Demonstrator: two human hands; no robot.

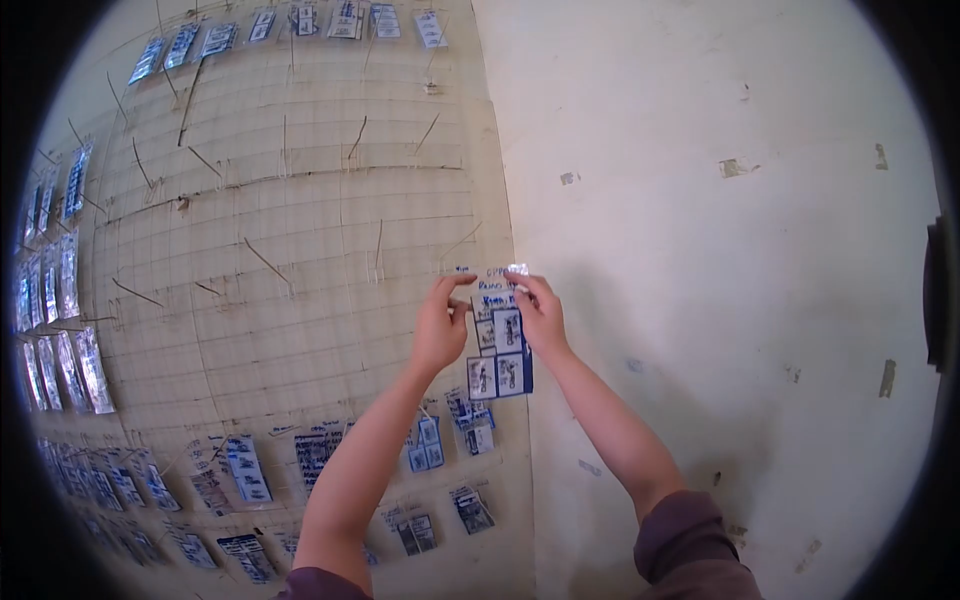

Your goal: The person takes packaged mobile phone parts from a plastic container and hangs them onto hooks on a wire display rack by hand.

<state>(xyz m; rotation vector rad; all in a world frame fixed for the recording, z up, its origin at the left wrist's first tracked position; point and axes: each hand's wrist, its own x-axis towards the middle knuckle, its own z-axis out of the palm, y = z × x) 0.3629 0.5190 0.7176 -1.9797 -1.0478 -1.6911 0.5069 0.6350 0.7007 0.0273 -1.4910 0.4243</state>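
Observation:
Blue-and-white printed packets [497, 372] hang in front of the wire grid near its right edge, between my hands. My right hand [541, 315] has its thumb and fingers closed on the upper right edge of these packets. On the other side, my left hand [440, 325] is beside their upper left edge, its fingers curved and its thumb apart from them. Blue handwriting [496, 285] shows between the fingertips of both hands.
A wire grid [270, 355] with hooks [267, 262] sticking out covers the left wall. Small packets hang along its top [345, 20], left side [75, 180] and lower rows [248, 470]. The plain wall [700, 270] at right bears scraps of tape [735, 168].

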